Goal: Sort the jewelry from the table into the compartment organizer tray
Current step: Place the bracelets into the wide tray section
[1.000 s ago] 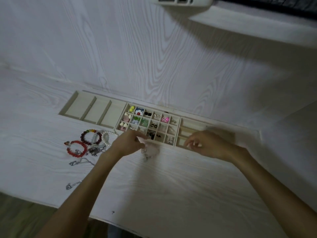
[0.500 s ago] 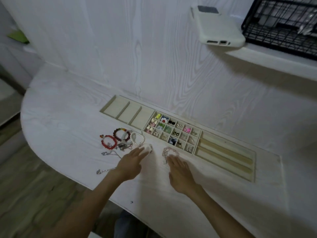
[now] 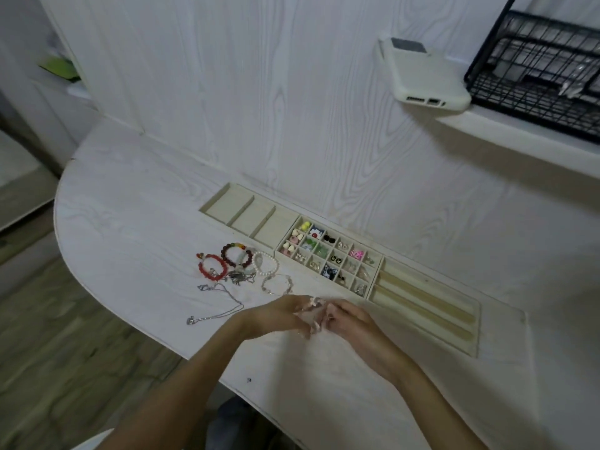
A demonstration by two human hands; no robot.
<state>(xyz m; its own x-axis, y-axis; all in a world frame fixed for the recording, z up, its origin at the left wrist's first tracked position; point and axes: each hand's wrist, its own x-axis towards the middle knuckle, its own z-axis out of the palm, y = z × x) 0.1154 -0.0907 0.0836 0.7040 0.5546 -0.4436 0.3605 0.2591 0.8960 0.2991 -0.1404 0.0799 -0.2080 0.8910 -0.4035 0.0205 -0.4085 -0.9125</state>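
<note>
Both the left hand [image 3: 285, 315] and right hand [image 3: 345, 316] pinched a pale bracelet [image 3: 312, 315], their grip pressed together; it looked light, limp and snag-prone, best held by its beads.

White wood-grain bench [image 3: 136, 222], matt. Pale wooden organizer tray [image 3: 422, 323], matt unfinished. Red glossy bead bracelet [image 3: 212, 267]. Silver metal chain necklace [image 3: 217, 315], shiny.

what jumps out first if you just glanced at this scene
Both hands, the left hand and the right hand, meet at the table's near middle, pinching a pale pink bracelet between them. Just behind them lies the long organizer tray, its middle grid full of small colourful pieces while its left compartments look empty. Left of the hands, a red bead bracelet, a pearl bracelet and a silver necklace lie loose on the table.
</note>
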